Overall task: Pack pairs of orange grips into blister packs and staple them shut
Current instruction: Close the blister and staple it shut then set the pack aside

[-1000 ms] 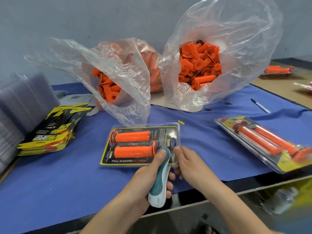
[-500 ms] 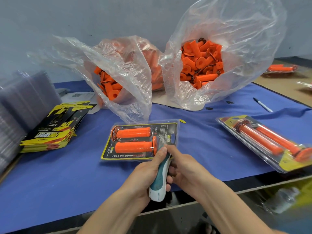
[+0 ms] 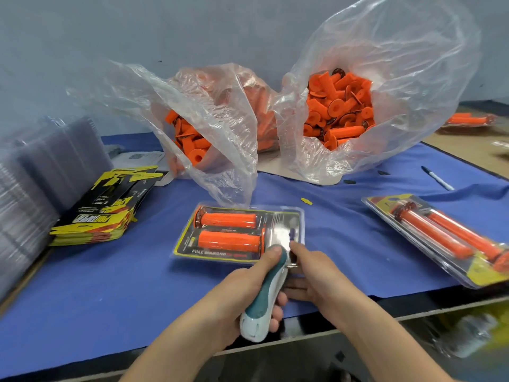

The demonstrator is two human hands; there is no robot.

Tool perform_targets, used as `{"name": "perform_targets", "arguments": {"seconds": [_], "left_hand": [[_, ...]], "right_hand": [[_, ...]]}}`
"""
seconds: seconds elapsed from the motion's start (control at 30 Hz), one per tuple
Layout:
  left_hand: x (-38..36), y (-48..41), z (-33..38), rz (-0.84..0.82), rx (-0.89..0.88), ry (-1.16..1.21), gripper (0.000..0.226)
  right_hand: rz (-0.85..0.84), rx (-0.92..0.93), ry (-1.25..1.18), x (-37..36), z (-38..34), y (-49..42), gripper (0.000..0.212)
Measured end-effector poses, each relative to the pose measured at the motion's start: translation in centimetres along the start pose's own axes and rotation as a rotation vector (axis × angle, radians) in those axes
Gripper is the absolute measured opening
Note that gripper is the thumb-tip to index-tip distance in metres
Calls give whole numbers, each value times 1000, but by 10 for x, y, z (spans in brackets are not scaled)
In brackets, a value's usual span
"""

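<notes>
At the lower centre of the frame we see the left hand (image 3: 239,296) wrapped around a teal-and-white stapler (image 3: 264,293), fingers (image 3: 276,312) clamped on its body and the thumb laid along its top, with the stapler's nose at the near right corner of a blister pack (image 3: 283,224). The pack lies flat on the blue tabletop (image 3: 110,285) in mid-frame and holds two orange grips (image 3: 227,220) side by side. The right hand (image 3: 316,274) holds that same corner: one digit presses on top beside the stapler's nose while the other fingers curl in below it. Behind, we find two clear plastic bags (image 3: 399,78) heaped with loose orange grips. At the right edge another filled pack (image 3: 440,238) rests on the tabletop, with a pen (image 3: 436,177) above it. At the left sits a stack of yellow-and-black cards (image 3: 110,208) beside a pile of clear shells (image 3: 41,175).
</notes>
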State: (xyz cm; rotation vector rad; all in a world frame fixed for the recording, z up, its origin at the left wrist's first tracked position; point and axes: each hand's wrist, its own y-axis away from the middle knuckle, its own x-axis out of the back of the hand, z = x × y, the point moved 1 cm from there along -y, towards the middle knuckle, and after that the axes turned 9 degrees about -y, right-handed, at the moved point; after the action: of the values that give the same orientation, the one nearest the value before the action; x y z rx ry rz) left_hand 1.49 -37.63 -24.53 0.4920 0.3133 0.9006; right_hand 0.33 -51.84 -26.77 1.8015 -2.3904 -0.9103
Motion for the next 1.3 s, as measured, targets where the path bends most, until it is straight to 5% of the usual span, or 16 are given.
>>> {"name": "perform_targets", "arguments": {"seconds": [0.13,0.3,0.4,0.53,0.6,0.67,0.77,0.87,1.03,1.17,1.3], "left_hand": [[35,25,-7,-95,65,-352,68],[83,42,4,33,23,-532,72],[109,43,4,276,-13,-623,79],[134,32,-7,708,33,-1216,59],[135,27,-13,875,51,-1473,68],[125,21,-11,1042,-282,-1564,84],[77,2,1,923,-913,-1564,56],[37,-17,13,957,-1171,-1534,20],[6,-32,42,948,-1303,-1350,22],[-27,-32,74,794,-1202,-874,11],[-46,-38,117,439,-973,-345,14]], "right_hand": [[-7,5,-98,3,-3,-4,34],[3,69,-120,11,2,-6,23],[54,108,-119,10,2,-5,19],[88,191,-112,9,-4,1,13],[99,229,-166,10,-11,5,14],[107,245,-227,9,-19,9,13],[83,252,-306,7,-31,19,13],[65,295,-350,3,-49,33,11],[51,448,-304,1,-91,58,19],[100,614,-203,12,-127,80,37],[533,890,78,67,-145,90,54]]}}
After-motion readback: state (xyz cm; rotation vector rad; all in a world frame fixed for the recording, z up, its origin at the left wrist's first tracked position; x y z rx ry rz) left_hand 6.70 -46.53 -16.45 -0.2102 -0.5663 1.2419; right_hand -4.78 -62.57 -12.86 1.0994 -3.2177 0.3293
